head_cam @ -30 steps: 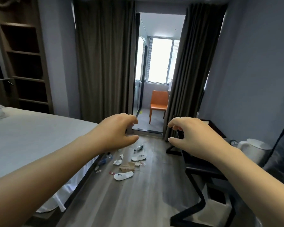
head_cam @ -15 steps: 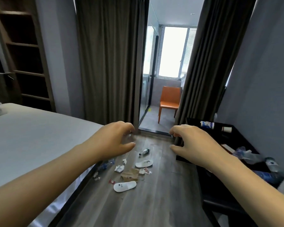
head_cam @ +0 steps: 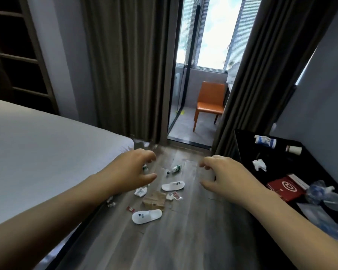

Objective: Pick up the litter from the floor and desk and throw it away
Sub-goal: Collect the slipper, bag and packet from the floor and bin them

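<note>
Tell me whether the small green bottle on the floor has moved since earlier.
No. The green bottle lies just beyond the far white slipper, as before.

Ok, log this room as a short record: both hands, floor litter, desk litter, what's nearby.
left hand: raised, empty, fingers loosely curled
right hand: raised, empty, fingers loosely curled
floor: green bottle, crumpled paper, cardboard piece, red wrapper, near slipper, far slipper
desk: crushed plastic bottle, tissue, paper cup
nearby: bed, orange chair

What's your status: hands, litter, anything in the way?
Left hand and right hand empty, fingers loosely curled. Green bottle and cardboard scrap on floor, crumpled tissue on desk, none picked up. Two slippers among floor litter.
</note>
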The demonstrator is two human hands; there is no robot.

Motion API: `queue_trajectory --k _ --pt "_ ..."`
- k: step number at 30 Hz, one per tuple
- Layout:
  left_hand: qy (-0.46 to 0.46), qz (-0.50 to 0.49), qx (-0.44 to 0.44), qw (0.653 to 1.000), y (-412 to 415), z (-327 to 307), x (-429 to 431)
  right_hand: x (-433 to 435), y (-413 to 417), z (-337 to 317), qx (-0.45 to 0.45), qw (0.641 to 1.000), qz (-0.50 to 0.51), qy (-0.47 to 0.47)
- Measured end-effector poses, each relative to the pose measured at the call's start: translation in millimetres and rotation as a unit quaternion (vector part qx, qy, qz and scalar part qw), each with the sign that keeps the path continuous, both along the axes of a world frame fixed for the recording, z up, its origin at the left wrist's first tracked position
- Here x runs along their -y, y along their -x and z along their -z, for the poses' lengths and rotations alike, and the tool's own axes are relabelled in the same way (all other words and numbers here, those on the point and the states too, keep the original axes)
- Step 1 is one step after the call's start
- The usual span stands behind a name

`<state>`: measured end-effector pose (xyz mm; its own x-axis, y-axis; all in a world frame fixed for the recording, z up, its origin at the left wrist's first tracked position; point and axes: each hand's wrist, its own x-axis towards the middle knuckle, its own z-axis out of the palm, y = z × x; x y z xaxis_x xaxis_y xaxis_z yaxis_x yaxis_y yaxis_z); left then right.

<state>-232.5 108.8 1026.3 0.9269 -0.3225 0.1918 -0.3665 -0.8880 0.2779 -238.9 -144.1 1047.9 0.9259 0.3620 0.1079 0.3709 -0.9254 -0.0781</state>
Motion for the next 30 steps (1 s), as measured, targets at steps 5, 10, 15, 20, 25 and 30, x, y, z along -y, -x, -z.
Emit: queue_trajectory --k 5,10,15,20,25,30 --pt "0.002 0.002 -0.031 1.0 -100 24 -29 -23 -98 24 -0.036 0.999 0.014 -0.001" --pt "-0.009 0.013 -0.061 0.998 -188 53 -59 -47 -181 53 -0.09 0.995 0.035 -0.01" --pt "-0.006 0.01 -0.092 0.996 -256 85 -72 -59 -248 82 -0.132 0.99 0.039 -0.013" --pt "-0.018 -0.003 -0.119 0.993 -322 115 -80 -64 -324 114 -0.162 0.986 0.039 -0.004" --pt "-0.03 -0.025 -0.144 0.989 -397 146 -81 -63 -415 152 -0.195 0.981 0.01 0.006" --pt "-0.029 -0.082 -0.192 0.977 -478 194 -77 -56 -516 198 -0.232 0.973 -0.019 0.005"
